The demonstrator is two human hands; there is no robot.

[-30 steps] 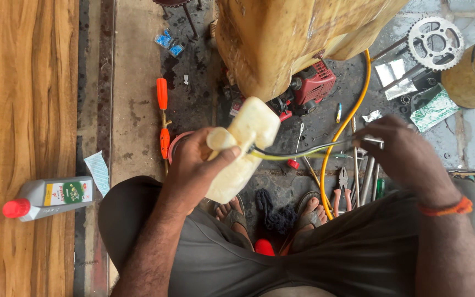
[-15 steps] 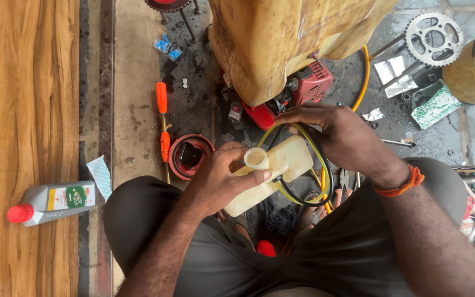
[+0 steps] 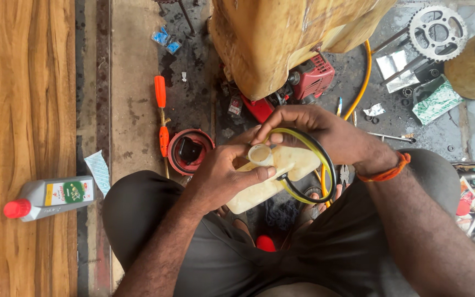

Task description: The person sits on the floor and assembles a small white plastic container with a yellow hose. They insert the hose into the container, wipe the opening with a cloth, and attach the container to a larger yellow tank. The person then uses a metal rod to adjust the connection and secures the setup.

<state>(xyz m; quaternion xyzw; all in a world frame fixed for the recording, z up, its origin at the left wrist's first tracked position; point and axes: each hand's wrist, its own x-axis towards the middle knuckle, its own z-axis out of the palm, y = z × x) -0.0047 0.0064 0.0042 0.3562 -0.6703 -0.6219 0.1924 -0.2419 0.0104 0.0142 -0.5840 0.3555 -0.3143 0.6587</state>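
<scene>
My left hand (image 3: 224, 176) grips a small yellowish plastic tank (image 3: 281, 173) near its round filler neck, holding it over my lap. My right hand (image 3: 317, 129) comes over the tank from the far side, fingers pinched at the neck. A thin yellow and black hose (image 3: 325, 165) loops from that hand around the right end of the tank. An orange band sits on my right wrist.
A red cap (image 3: 191, 151) lies on the floor beside two orange-handled screwdrivers (image 3: 161, 118). A grey oil bottle (image 3: 50, 198) with a red lid lies on the wooden board at left. A red small engine (image 3: 303, 88), a sprocket (image 3: 437, 32) and loose tools lie ahead and right.
My right hand has come in from the right, where it held the hose stretched out, and now sits at the tank's neck with the hose looped around the tank. The tank has lowered and tilted flatter.
</scene>
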